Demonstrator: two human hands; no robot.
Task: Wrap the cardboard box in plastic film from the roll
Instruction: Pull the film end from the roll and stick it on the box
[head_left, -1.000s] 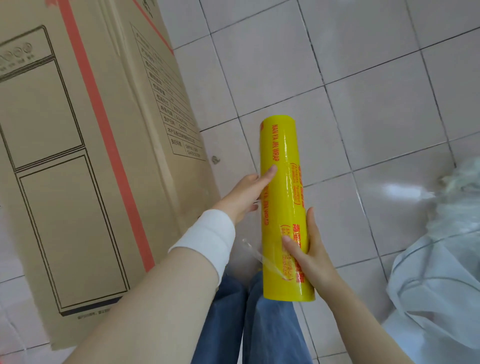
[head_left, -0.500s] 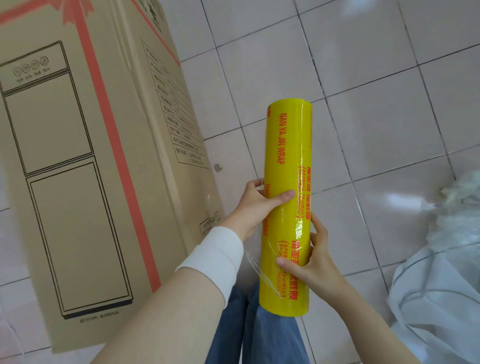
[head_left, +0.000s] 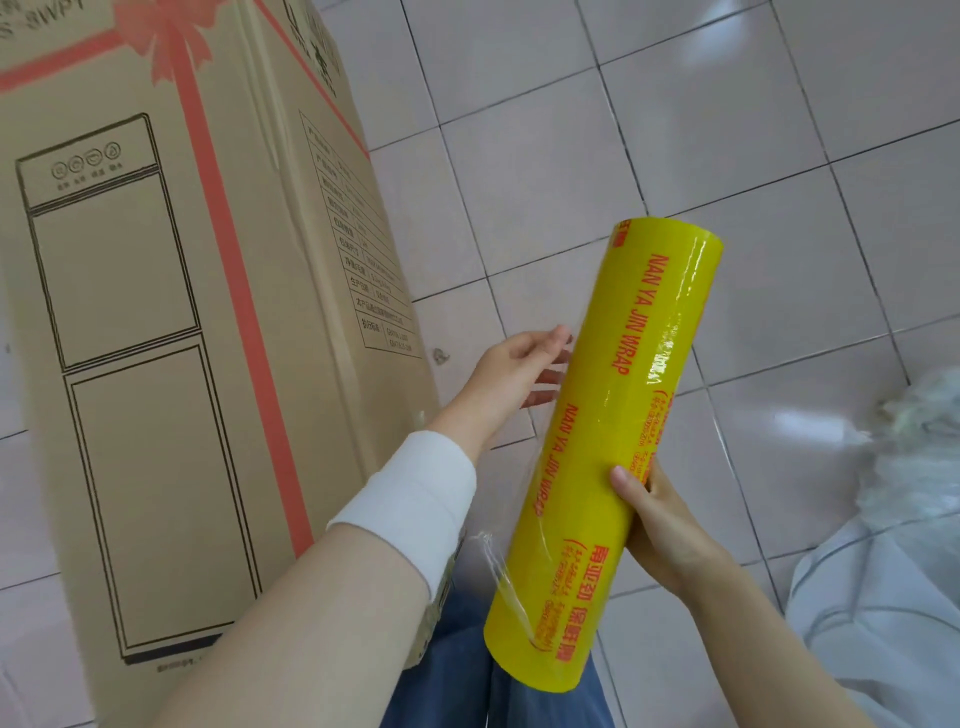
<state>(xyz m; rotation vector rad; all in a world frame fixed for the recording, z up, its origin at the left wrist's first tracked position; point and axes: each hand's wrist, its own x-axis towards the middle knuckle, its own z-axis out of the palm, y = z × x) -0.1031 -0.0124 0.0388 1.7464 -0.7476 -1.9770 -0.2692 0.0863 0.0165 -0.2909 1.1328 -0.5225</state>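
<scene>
A tall cardboard box (head_left: 156, 338) with a printed appliance outline and a pink ribbon print stands on the tiled floor at the left. The yellow roll of plastic film (head_left: 613, 447) with red lettering is held tilted in front of me. My right hand (head_left: 660, 525) grips its lower part from the right. My left hand (head_left: 514, 374) is beside the roll's left edge, fingers spread and seen partly through a thin sheet of clear film pulled off the roll. A loose crinkled film edge (head_left: 498, 571) hangs near the roll's lower end.
Grey floor tiles (head_left: 727, 156) spread to the right of the box. A heap of white cloth or plastic (head_left: 904, 519) lies at the right edge. My blue-jeaned legs (head_left: 467, 675) are below the roll.
The roll has tilted so its top leans right. My left hand came off the roll's side and now has its fingers spread at the film edge. The view has shifted towards the box.
</scene>
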